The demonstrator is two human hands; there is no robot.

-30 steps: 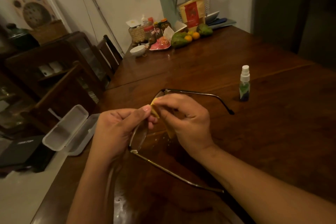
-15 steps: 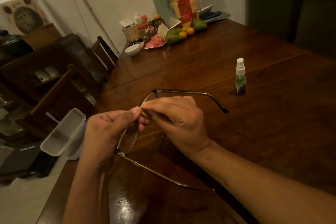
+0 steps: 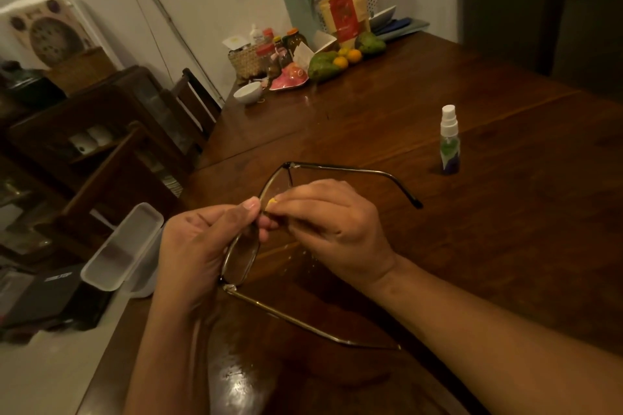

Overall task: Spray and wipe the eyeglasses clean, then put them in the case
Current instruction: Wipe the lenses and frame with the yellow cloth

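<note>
Almost hidden now, the yellow cloth (image 3: 271, 201) shows only as a small tip between the right fingers, where a second ago a wider fold hung out below the hand. One pair of eyeglasses (image 3: 241, 259) is held above the table (image 3: 505, 246) with both temples unfolded, one reaching away toward the spray bottle, the other running back toward the person. The left hand (image 3: 199, 246) pinches the frame near the bridge between thumb and fingers, beside the nearer lens. The right hand (image 3: 333, 226) is closed on the cloth, pressing it at the farther lens. One white case (image 3: 118, 253) lies open at the table's left edge, just beside the left hand. One small spray bottle (image 3: 449, 141) stands upright, well apart to the right. At the far end sit a white bowl (image 3: 248, 92), a pink dish (image 3: 290, 77), several jars and some fruit.
</note>
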